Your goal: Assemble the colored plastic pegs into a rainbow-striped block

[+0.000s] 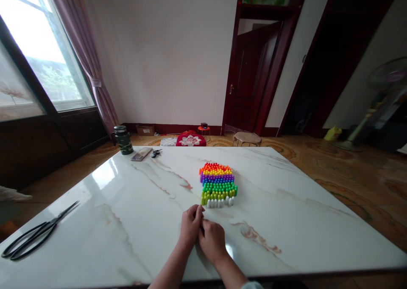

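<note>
glossy marble table [133, 221] — pegs [218, 183] (plastic)

couldn't tell what, if anything, sat pinched between left hand [190, 224] and right hand [212, 239]. forearms cut off by bottom edge. small dark item [155, 153] beside phone [141, 154] too tiny to identify.

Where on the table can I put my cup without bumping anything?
The right side of the table, past the rainbow pegs, is bare. So is the wide middle stretch between the scissors and the pegs. It is crowded just in front of the pegs, where the left hand and right hand rest together.
</note>
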The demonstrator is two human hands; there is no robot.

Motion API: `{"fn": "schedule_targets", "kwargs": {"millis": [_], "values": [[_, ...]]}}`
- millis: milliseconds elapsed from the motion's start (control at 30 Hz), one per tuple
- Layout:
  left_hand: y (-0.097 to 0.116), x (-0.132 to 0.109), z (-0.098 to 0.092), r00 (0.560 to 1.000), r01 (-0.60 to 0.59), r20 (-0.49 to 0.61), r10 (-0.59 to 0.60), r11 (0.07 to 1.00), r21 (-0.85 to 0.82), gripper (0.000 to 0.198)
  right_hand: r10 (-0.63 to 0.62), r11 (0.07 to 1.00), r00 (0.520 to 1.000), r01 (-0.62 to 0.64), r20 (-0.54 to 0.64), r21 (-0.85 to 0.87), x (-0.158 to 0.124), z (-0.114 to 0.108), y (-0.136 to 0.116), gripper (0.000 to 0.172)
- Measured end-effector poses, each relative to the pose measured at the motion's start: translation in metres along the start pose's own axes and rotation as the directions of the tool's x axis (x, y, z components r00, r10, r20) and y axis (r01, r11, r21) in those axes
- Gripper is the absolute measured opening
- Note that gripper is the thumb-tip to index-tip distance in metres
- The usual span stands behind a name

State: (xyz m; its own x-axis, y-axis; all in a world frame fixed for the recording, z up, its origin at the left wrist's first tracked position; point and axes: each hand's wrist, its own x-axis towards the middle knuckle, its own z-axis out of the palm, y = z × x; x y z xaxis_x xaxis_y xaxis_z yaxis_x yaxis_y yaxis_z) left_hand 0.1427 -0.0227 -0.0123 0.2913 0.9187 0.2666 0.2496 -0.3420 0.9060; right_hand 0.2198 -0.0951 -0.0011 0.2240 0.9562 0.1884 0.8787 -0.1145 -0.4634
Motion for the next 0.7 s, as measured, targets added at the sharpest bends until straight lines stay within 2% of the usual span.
{"fn": "schedule_targets", "kwargs": {"millis": [267, 700], "values": [[-0.0054, -0.0001, 0.0009, 1.000, -0.004, -0.004, 0.004, 1.000, 0.006, 0.038, 0.002, 1.000, 1.000, -0.002, 0.006, 0.001, 0.0005, -0.0003, 0.0002, 0.024], [-0.0021, 0.0006, -0.0002, 1.000, -0.006, -0.004, 0.006, 1.000, 0.005, 0.039, 0.007, 1.000, 1.000, -0.007, 0.017, 0.000, 0.0000, -0.0012, -0.0004, 0.023]]}}
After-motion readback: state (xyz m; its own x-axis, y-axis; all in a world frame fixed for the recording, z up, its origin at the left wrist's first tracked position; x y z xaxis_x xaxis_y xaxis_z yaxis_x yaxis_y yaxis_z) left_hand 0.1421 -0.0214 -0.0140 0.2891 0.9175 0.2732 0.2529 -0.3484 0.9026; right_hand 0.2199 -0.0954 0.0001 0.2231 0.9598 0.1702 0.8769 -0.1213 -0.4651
